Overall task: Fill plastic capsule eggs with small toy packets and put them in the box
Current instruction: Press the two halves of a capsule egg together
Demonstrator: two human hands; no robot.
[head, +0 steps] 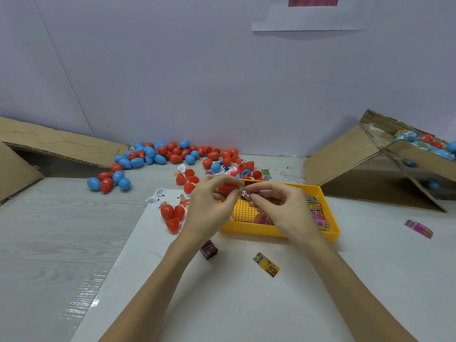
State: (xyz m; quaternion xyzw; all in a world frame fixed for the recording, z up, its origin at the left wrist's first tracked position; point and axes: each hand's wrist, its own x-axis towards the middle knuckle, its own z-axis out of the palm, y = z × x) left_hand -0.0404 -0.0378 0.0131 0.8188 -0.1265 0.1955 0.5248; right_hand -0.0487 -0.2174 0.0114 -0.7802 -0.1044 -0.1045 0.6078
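My left hand (209,206) grips a red egg half (228,187) above the yellow tray (276,232). Right beside it, my right hand (281,208) pinches a small pink toy packet (246,194) at the egg half's open side. The tray holds several colourful packets (317,213). A heap of red and blue capsule eggs (170,154) lies at the back of the table. At the right, a tilted cardboard box (357,154) holds several wrapped eggs (427,141).
Red egg halves (172,215) and small white packets (158,196) lie left of the tray. A yellow packet (266,264) and a dark small box (209,250) lie near me. A pink packet (419,228) sits at the right. Flat cardboard (56,146) lies at the left.
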